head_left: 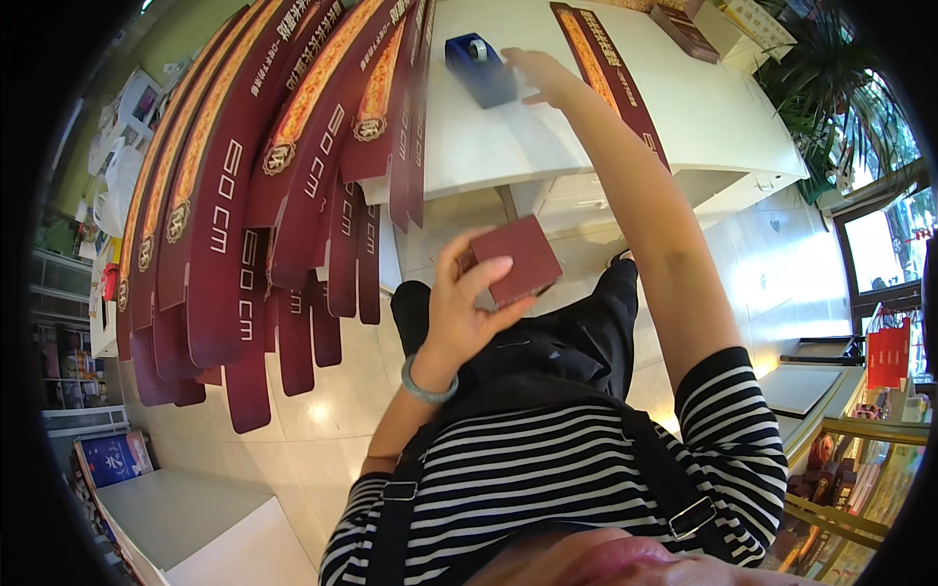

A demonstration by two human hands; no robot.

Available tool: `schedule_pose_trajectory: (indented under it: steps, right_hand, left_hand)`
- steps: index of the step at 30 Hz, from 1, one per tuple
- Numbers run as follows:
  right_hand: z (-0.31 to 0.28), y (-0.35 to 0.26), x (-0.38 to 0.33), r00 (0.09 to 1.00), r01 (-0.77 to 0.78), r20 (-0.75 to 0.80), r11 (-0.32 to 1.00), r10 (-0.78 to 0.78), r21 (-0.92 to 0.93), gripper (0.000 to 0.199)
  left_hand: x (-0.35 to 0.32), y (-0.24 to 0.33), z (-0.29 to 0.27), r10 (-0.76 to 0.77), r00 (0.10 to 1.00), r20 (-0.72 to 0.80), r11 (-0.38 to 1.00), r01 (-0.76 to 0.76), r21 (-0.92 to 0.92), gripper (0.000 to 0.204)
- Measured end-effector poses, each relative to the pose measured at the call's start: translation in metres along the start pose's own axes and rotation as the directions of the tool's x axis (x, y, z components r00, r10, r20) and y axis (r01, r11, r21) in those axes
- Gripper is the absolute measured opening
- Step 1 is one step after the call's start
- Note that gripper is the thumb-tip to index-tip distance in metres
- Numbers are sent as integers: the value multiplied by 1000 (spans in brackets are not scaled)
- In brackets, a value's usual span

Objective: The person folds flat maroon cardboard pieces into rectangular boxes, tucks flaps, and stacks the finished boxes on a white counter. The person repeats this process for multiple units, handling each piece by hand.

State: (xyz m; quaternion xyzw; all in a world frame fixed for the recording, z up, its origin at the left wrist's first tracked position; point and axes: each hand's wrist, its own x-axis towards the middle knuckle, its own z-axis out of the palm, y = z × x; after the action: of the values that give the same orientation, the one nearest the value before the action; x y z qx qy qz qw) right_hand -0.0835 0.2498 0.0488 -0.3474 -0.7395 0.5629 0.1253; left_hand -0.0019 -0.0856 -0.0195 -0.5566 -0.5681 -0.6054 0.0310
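Note:
My left hand [464, 298] grips a maroon cardboard box [520, 259] above my lap, its thumb lying across the square face turned toward me. How far the box extends behind that face is hidden. My right arm reaches out over the white table [489, 137]. At its end, my right hand [547, 78] is slightly blurred, with fingers apart, beside a blue tape dispenser [487, 86] that carries a roll of clear tape [477, 50]. Nothing shows in that hand, and whether a fingertip touches the dispenser is unclear.
Many long maroon printed cartons [210, 234] lie overlapping on the left, jutting past the table edge. Another long carton [614, 83] lies right of my right hand. A beige box [733, 39] and a plant [831, 98] stand far right. A glass display case [831, 469] is at lower right.

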Motion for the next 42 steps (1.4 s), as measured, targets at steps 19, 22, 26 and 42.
schedule_pose_trajectory:
  steps: [19, 22, 26, 42]
  right_hand:
    - [39, 98, 34, 906, 362, -273, 927, -325, 100, 23]
    - [30, 96, -3, 832, 374, -356, 904, -426, -207, 24]
    - [-2, 72, -131, 907, 420, -163, 826, -388, 376, 18]
    - [-32, 103, -259, 986, 117, -167, 806, -23, 580, 55]
  left_hand:
    - [-7, 2, 9, 6, 1000, 5, 999, -6, -49, 66]
    - [3, -5, 14, -16, 1000, -17, 999, 17, 44, 66]
    - [15, -25, 27, -89, 996, -30, 974, 93, 206, 72]
    - [35, -30, 102, 113, 993, 25, 935, -115, 336, 67]
